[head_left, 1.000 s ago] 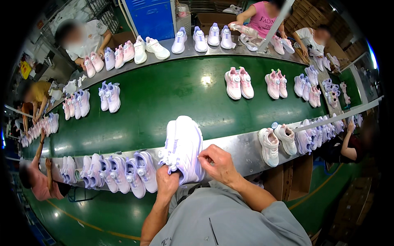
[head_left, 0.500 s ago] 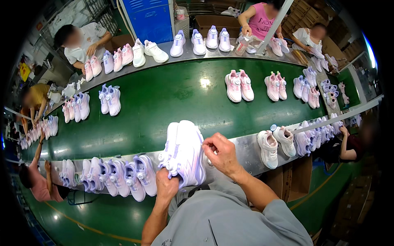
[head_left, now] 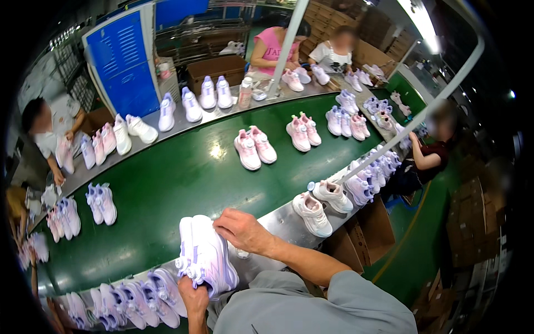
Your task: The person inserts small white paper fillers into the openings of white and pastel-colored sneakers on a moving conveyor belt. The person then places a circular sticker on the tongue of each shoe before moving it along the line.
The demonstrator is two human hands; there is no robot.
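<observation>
My left hand is closed round the heel end of a pair of white and lilac sneakers. The two shoes sit side by side, toes pointing away from me, with dial fasteners near the hand. Beside the toe of the right-hand shoe is my right hand, its fingers curled together in a pinch. What lies between those fingertips, if anything, is hidden. A small whitish item shows on the metal ledge below my right wrist.
A green conveyor belt carries several sneaker pairs, including a pink pair. White sneakers stand on the near metal ledge, with lilac ones further left. A slanting metal pole crosses at right. Co-workers sit around the belt.
The view has swung right and tilted, shifting everything left and lower in the picture. My right hand has come closer to the shoe's toe. The left hand keeps hold of the pair.
</observation>
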